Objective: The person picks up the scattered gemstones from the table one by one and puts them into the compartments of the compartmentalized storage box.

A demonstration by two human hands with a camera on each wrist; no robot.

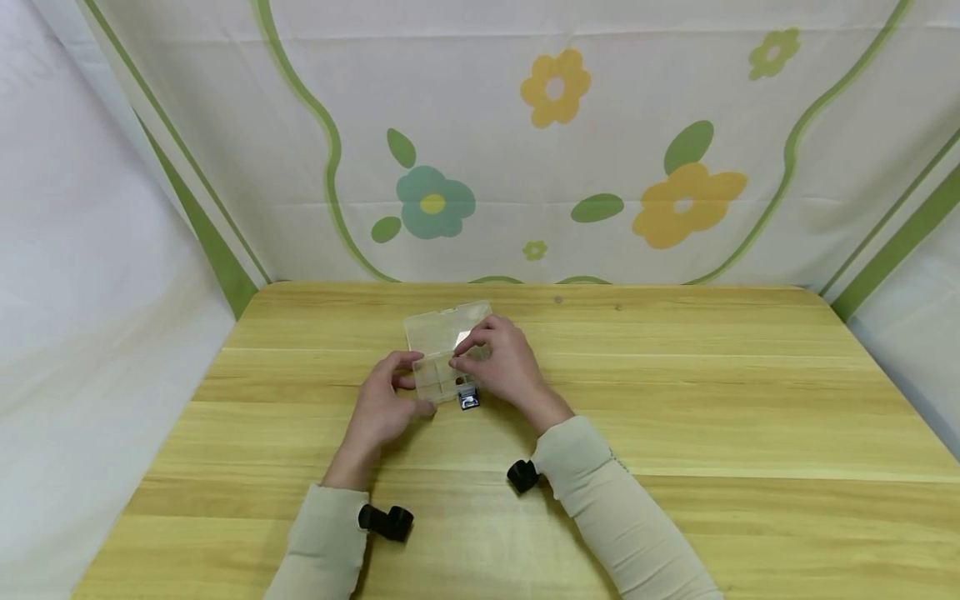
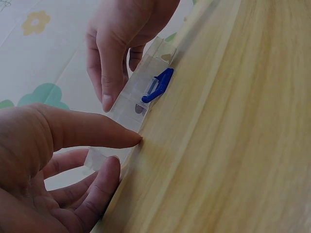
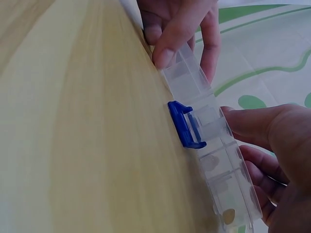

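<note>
Two hands hold the little clear box (image 1: 442, 360) in the middle of the frame on the worktop (image 1: 675, 400), left hand (image 1: 382, 408) and right hand (image 1: 504, 364) pinching its sides, and I think it is light, stiff and slippery.

Both forearms reach forward in pale sleeves, wrists low. The left hand (image 1: 381, 406) lies with fingers loosely curled and thumb stretched forward. Just beside it, the right hand (image 1: 501, 363) arches, fingertips (image 1: 459, 360) bent downward, pinching.
</note>
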